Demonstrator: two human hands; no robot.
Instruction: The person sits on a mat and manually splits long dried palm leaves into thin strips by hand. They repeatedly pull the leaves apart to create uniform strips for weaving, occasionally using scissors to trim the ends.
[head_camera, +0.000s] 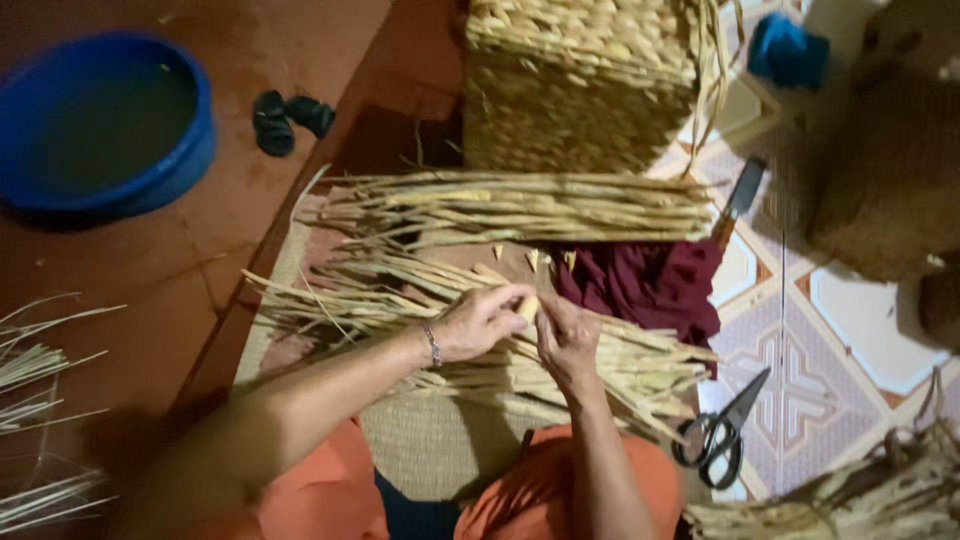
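1. A blue basin (100, 120) sits on the red floor at far left, with a pair of dark sandals (290, 118) just to its right.
2. Loose dried stalks (40, 400) lie at the lower left edge, well apart from the hands.
3. A woven mat (430, 450) lies under the person's knees; a long bundle of dried reeds (400, 290) lies across it.
4. The left hand (480, 322), a bracelet on its wrist, rests on the reeds with fingers curled, pinching a short pale reed piece (527, 308) at the fingertips.
5. The right hand (568, 340) meets the left; its fingertips close on the same piece, so the two hands touch over the bundle.
6. A second reed bundle (520, 208) lies further off, in front of a woven basket (580, 80).
7. A dark red cloth (645, 285) lies just right of the hands, partly under the reeds.
8. Black scissors (720, 435) lie on the tiled floor at lower right; a knife (738, 198) lies above the cloth.
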